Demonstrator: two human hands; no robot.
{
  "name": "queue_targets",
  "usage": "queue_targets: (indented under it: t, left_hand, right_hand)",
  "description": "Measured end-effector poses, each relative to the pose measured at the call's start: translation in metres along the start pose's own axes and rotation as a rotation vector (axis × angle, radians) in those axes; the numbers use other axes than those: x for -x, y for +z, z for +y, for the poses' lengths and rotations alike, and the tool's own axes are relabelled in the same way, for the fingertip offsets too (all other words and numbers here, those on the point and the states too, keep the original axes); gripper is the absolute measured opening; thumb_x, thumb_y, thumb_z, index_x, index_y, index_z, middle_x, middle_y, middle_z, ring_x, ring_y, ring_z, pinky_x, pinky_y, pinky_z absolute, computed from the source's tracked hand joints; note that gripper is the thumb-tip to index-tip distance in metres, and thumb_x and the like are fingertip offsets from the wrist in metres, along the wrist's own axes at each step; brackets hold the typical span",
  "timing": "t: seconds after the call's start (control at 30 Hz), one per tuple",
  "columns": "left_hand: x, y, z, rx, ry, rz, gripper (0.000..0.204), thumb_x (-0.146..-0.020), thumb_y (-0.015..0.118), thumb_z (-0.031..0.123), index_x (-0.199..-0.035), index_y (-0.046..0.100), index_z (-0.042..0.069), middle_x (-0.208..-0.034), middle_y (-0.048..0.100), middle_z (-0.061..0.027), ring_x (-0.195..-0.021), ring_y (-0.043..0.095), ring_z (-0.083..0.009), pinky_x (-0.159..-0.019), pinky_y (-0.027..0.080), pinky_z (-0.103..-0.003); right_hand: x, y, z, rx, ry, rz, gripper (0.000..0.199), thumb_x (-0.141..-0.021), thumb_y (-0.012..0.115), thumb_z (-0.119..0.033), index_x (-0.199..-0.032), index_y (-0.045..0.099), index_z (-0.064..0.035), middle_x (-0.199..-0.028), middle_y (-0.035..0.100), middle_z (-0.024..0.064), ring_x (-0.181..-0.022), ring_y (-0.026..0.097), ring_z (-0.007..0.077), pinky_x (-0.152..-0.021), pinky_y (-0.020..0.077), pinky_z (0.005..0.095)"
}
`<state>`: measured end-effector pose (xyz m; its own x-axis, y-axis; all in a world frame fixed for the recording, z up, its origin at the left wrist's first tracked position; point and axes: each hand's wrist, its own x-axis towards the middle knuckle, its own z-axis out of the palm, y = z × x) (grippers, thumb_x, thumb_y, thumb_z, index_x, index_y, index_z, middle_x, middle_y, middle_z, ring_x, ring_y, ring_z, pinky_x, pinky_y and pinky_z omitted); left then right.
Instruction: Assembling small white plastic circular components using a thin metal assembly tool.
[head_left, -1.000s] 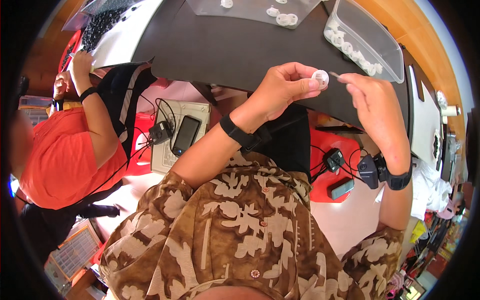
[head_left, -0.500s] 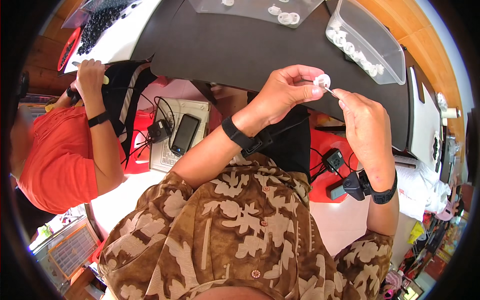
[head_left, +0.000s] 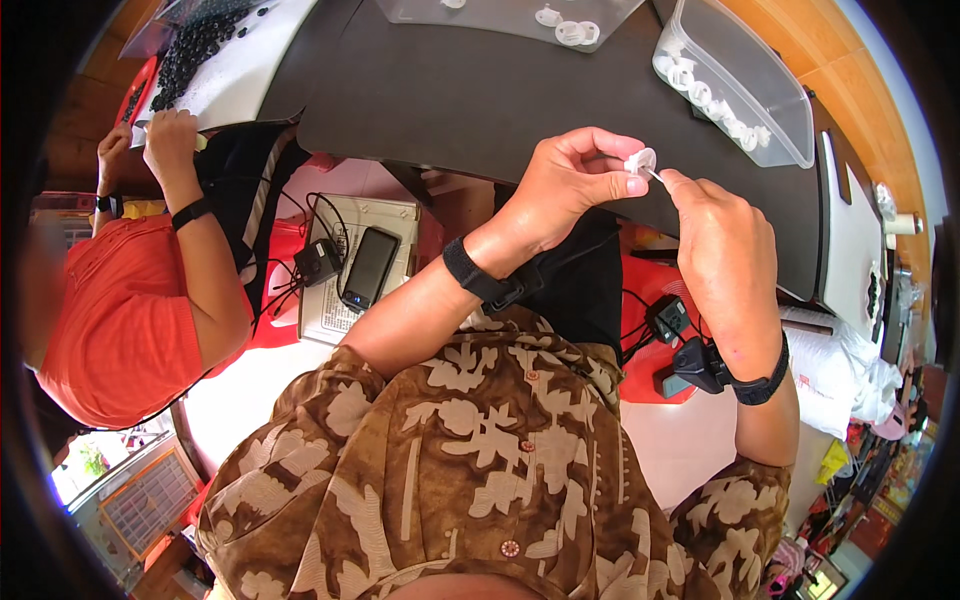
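The left hand (head_left: 562,185) pinches a small white round piece (head_left: 641,161) between thumb and fingers, above the near edge of the dark table (head_left: 450,100). The right hand (head_left: 727,235), its fingers drawn together, grips a thin tool (head_left: 655,176) whose tip points left at the piece; whether the tip touches it cannot be told.

The table's near edge slants across, closer on the right than on the left, and both wrists come in over it from the near side. Dark tabletop stretches from the left hand away to the far clear bin (head_left: 480,14) and leftward to a white board (head_left: 250,85). On the far right, a second clear bin (head_left: 790,115) limits the room beyond the right hand; its near wall stands well apart from the knuckles.

The held piece is white and glossy, disc-like, tilted, with a raised rim and a part standing out on its left side. Similar white pieces (head_left: 700,93) lie in the right bin.
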<state>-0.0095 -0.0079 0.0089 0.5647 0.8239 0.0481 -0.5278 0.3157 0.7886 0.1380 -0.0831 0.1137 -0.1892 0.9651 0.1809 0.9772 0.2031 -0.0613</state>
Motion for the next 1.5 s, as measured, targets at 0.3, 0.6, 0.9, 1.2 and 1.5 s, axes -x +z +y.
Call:
queue_targets:
  t: [0.3,0.6,0.9,1.2,1.5]
  left_hand:
    - [-0.004,0.005,0.000,-0.073,0.050,-0.005,0.031,-0.081,0.071,-0.003,-0.110,0.062,-0.001,-0.105,0.066,-0.0098,-0.098,0.063,-0.0156,-0.090,0.052,-0.029]
    - [-0.002,0.005,0.000,0.313,-0.072,-0.082,0.032,-0.088,0.065,0.005,-0.119,0.056,0.004,-0.114,0.062,-0.0099,-0.104,0.063,-0.0206,-0.095,0.052,-0.031]
    - [-0.008,0.029,-0.010,0.401,-0.101,-0.155,0.023,-0.089,0.063,0.004,-0.112,0.060,0.006,-0.115,0.062,-0.0082,-0.112,0.059,-0.0192,-0.096,0.051,-0.031]
    - [-0.013,0.043,-0.008,0.355,-0.099,-0.161,0.027,-0.089,0.065,0.008,-0.115,0.060,0.005,-0.114,0.063,-0.0079,-0.110,0.060,-0.0172,-0.096,0.050,-0.030]
    - [-0.017,0.044,-0.009,0.317,-0.076,-0.114,0.023,-0.088,0.065,0.004,-0.111,0.062,0.004,-0.111,0.064,-0.0080,-0.106,0.061,-0.0164,-0.095,0.050,-0.030]
  right_hand:
    - [-0.001,-0.001,-0.002,0.096,0.018,-0.057,0.017,-0.077,0.058,-0.003,-0.094,0.061,-0.0025,-0.075,0.061,0.0136,-0.069,0.064,0.0336,-0.060,0.0513,0.0418]
    - [0.001,0.013,0.025,-0.742,0.225,0.202,0.013,-0.086,0.065,-0.006,-0.096,0.064,0.0015,-0.075,0.065,0.0065,-0.064,0.060,0.0121,-0.059,0.0475,0.0273]
    - [-0.003,0.020,0.036,-1.335,0.282,0.152,0.012,-0.093,0.060,-0.013,-0.093,0.061,-0.0011,-0.071,0.053,-0.0051,-0.052,0.038,-0.0009,-0.045,0.0288,0.0159]
    - [-0.008,-0.003,0.055,-1.253,0.317,0.019,0.013,-0.094,0.059,-0.016,-0.091,0.060,-0.0031,-0.073,0.054,-0.0039,-0.052,0.037,-0.0010,-0.045,0.0269,0.0157]
    - [-0.010,0.000,0.056,-1.184,0.301,0.039,0.014,-0.094,0.058,-0.017,-0.093,0.061,-0.0028,-0.074,0.054,-0.0034,-0.052,0.037,-0.0003,-0.045,0.0273,0.0160]
